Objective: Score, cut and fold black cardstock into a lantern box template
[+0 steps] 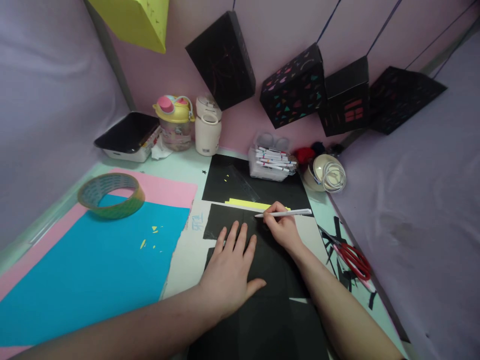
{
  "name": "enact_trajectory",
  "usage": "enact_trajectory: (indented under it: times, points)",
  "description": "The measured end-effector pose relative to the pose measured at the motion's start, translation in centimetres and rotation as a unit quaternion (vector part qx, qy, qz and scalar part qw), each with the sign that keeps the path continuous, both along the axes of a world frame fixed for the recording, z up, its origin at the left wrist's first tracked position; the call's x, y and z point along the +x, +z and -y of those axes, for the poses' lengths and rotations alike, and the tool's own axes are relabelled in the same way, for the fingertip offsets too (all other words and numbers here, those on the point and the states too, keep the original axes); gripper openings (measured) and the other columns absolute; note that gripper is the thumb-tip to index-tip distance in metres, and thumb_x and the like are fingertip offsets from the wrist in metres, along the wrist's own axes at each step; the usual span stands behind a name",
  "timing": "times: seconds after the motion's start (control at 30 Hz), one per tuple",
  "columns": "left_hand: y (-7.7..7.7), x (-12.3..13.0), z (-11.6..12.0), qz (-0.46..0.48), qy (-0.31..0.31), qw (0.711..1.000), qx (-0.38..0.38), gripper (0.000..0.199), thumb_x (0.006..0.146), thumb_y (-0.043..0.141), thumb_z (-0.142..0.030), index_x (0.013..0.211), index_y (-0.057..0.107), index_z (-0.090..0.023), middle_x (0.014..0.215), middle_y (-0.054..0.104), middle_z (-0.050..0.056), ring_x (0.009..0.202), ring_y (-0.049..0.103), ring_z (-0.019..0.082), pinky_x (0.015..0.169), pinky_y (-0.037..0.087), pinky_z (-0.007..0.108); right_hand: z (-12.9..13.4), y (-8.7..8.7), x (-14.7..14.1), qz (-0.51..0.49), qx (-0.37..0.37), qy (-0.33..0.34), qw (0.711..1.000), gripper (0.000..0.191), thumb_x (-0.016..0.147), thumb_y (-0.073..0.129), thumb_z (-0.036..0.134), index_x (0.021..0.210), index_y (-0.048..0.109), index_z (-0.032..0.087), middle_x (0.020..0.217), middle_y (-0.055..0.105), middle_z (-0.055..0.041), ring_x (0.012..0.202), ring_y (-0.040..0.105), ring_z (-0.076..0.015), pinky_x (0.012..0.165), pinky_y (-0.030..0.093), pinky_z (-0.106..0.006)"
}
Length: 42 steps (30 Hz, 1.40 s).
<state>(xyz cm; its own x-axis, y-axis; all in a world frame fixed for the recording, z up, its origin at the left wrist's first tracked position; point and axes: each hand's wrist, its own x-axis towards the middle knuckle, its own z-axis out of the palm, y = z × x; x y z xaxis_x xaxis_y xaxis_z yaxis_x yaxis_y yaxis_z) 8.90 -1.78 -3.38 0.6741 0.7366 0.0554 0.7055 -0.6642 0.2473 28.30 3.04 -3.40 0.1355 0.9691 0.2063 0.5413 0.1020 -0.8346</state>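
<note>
My left hand [230, 270] lies flat with spread fingers on a sheet of black paper [270, 270], pressing it to the table. A slim white pen [288, 213] is pinched in my right hand [281, 227], its tip pointing left at the black paper just beyond my left fingertips. Behind the pen runs a narrow yellow strip [251, 204]. White paper [183, 265] with a small blue scribble lies under the black sheet, and another black sheet [221, 180] is farther back.
Blue paper [112, 270] over pink paper [165, 187] covers the left, with a tape roll [137, 200] on it. Red-handled scissors [354, 261] lie among black scraps at right. A marker box [262, 172], a cream bottle [208, 135] and hanging black boxes [294, 85] are at the back.
</note>
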Motion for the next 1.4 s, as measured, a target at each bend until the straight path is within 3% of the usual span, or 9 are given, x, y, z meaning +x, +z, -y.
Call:
enact_trajectory:
  times: [0.77, 1.23, 1.4]
  points:
    - [-0.2, 0.0, 0.0, 0.006, -0.002, 1.000, 0.003, 0.084, 0.083, 0.044, -0.072, 0.145, 0.042, -0.015, 0.156, 0.024, 0.020, 0.145, 0.013, 0.039, 0.115, 0.013, 0.058, 0.3, 0.0, 0.1, -0.007, -0.003, 0.026, 1.000, 0.015, 0.079, 0.056, 0.021, 0.065, 0.051, 0.022, 0.061, 0.053, 0.0032, 0.058, 0.047, -0.0139, 0.058, 0.036, -0.027]
    - [-0.3, -0.1, 0.0, 0.003, -0.003, 1.000, 0.016, 0.083, 0.085, 0.039, -0.073, 0.145, 0.040, -0.016, 0.156, 0.024, 0.019, 0.145, 0.013, 0.038, 0.115, 0.012, 0.055, -0.4, -0.1, 0.3, -0.150, 0.000, -0.009, 0.989, 0.011, 0.078, 0.059, 0.026, 0.069, 0.053, 0.022, 0.057, 0.057, 0.0043, 0.051, 0.046, -0.0113, 0.051, 0.036, -0.024]
    - [0.4, -0.3, -0.7, -0.009, -0.010, 1.000, 0.003, 0.083, 0.084, 0.042, -0.072, 0.145, 0.040, -0.016, 0.156, 0.024, 0.019, 0.145, 0.014, 0.037, 0.115, 0.013, 0.054, -1.1, 0.0, 0.7, -0.229, 0.004, -0.024, 0.973, 0.011, 0.074, 0.059, 0.028, 0.068, 0.052, 0.021, 0.056, 0.057, 0.0044, 0.048, 0.044, -0.0097, 0.047, 0.032, -0.023]
